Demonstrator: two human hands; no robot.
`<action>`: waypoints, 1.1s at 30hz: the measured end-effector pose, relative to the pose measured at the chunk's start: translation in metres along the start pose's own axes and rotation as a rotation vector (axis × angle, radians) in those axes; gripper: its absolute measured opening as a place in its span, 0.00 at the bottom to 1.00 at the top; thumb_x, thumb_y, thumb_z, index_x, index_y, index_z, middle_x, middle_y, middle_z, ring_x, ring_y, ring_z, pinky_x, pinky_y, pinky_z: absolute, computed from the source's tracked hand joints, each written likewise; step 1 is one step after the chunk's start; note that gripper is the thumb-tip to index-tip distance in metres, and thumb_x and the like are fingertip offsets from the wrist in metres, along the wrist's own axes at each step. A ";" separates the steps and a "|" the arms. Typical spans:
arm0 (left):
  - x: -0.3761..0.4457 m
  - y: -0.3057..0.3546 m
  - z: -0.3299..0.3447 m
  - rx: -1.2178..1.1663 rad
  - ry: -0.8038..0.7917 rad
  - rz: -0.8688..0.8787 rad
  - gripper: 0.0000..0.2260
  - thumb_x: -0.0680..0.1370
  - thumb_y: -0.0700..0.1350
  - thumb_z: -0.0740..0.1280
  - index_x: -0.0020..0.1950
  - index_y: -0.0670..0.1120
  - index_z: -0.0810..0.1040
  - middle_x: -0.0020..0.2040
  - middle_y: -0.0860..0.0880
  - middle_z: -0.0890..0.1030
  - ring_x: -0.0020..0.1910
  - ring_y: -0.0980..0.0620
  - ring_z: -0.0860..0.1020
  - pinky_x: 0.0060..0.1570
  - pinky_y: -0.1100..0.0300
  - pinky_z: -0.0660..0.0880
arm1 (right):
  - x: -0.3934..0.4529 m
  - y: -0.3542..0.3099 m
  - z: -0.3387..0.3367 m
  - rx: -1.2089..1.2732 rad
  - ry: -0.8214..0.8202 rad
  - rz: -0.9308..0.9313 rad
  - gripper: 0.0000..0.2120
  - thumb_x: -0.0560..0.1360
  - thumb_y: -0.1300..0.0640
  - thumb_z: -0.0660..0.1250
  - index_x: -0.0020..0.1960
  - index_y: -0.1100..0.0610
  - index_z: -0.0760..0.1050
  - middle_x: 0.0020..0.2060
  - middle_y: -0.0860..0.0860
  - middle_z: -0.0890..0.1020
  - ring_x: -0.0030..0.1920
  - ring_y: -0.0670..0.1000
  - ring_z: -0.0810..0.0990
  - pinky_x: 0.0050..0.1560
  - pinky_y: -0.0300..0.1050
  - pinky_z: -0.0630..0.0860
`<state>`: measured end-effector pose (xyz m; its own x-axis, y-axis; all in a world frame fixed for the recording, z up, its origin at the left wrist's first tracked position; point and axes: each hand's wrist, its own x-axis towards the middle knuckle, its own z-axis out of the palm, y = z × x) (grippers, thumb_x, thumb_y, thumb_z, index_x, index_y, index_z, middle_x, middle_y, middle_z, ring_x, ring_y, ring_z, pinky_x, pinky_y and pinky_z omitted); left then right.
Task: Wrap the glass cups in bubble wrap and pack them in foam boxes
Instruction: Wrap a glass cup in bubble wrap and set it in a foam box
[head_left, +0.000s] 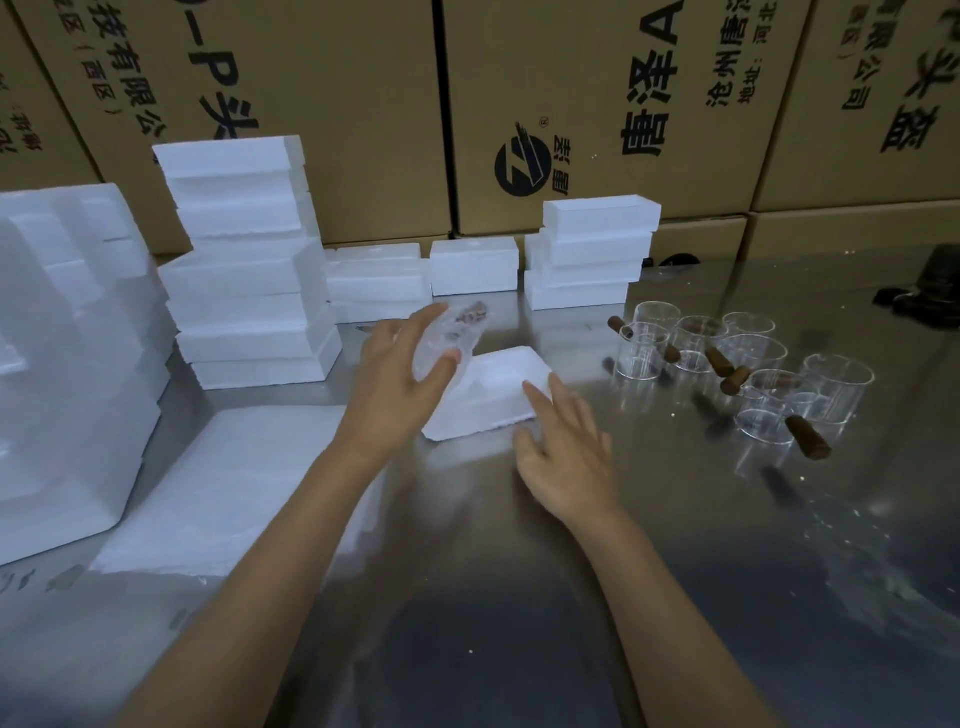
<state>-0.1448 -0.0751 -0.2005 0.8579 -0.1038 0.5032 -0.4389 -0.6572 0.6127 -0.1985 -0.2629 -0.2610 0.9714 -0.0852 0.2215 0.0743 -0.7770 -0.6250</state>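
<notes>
My left hand grips a glass cup wrapped in bubble wrap, held just above and left of an open foam box lying on the steel table. The cup's brown wooden handle shows through the wrap at the top. My right hand lies with straight fingers against the box's near right corner. Several bare glass cups with brown handles stand to the right. A stack of bubble wrap sheets lies flat at the near left.
Stacks of white foam boxes stand at the left, at the back middle and back right. Larger foam pieces fill the far left. Cardboard cartons wall the back. A dark object sits far right.
</notes>
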 end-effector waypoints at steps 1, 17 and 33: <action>0.008 0.000 0.005 0.044 -0.043 -0.015 0.22 0.81 0.58 0.63 0.74 0.63 0.64 0.68 0.46 0.70 0.70 0.47 0.66 0.63 0.54 0.67 | 0.000 0.000 0.000 0.003 0.010 0.005 0.27 0.81 0.46 0.55 0.80 0.41 0.55 0.81 0.40 0.47 0.80 0.46 0.44 0.77 0.56 0.46; 0.030 -0.022 0.033 0.509 -0.416 -0.040 0.22 0.82 0.61 0.53 0.77 0.68 0.56 0.74 0.47 0.63 0.73 0.42 0.63 0.72 0.47 0.55 | 0.001 -0.005 -0.001 0.080 0.165 0.029 0.22 0.78 0.50 0.61 0.72 0.44 0.68 0.76 0.40 0.62 0.74 0.46 0.62 0.70 0.48 0.59; 0.206 -0.093 0.044 0.777 -0.298 -0.301 0.37 0.78 0.45 0.68 0.81 0.46 0.50 0.79 0.41 0.55 0.77 0.38 0.57 0.72 0.42 0.62 | 0.037 -0.015 -0.008 0.388 0.358 0.355 0.25 0.74 0.41 0.44 0.60 0.44 0.74 0.34 0.39 0.76 0.39 0.49 0.70 0.62 0.55 0.71</action>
<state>0.0841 -0.0682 -0.1807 0.9893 0.0367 0.1411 0.0297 -0.9982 0.0516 -0.1657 -0.2595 -0.2381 0.8217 -0.5510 0.1457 -0.0968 -0.3867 -0.9171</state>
